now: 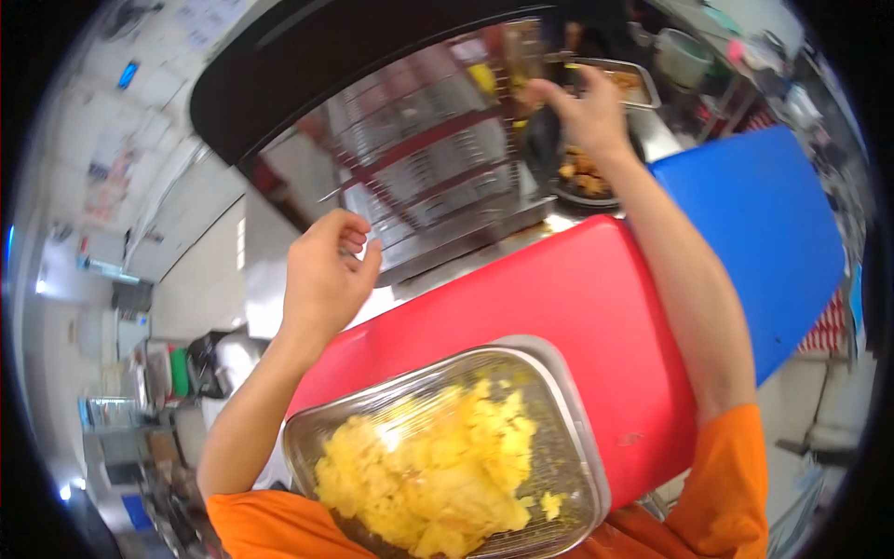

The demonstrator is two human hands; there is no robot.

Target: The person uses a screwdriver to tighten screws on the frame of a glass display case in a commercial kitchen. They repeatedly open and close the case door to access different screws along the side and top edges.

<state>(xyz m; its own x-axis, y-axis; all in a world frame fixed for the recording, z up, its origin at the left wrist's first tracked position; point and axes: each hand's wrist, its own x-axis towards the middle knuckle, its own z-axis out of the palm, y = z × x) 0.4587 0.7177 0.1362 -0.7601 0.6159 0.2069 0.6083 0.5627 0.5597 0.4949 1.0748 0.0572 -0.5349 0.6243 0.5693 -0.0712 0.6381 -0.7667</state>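
My left hand (pixel 328 270) hangs in front of a black-framed glass cabinet (pixel 419 140) with wire racks. Its fingers are loosely curled, the thumb stands apart, and nothing shows in it. Farther off to the right, my right hand (pixel 593 114) is stretched out above a round black pan (pixel 610 197) of browned food pieces (pixel 582 172). Its thumb points left, away from the fingers, and I see nothing held. Close to my body, a metal tray (pixel 563 410) of yellow scrambled egg (pixel 438 466) rests on a red cutting board (pixel 615 326).
A blue cutting board (pixel 754 233) lies right of the red one, beneath my right forearm. Behind the pan stands a rectangular metal tray of food (pixel 638 79). A pale bucket (pixel 684 58) is at the far right. Shelves with kitchen goods line the left.
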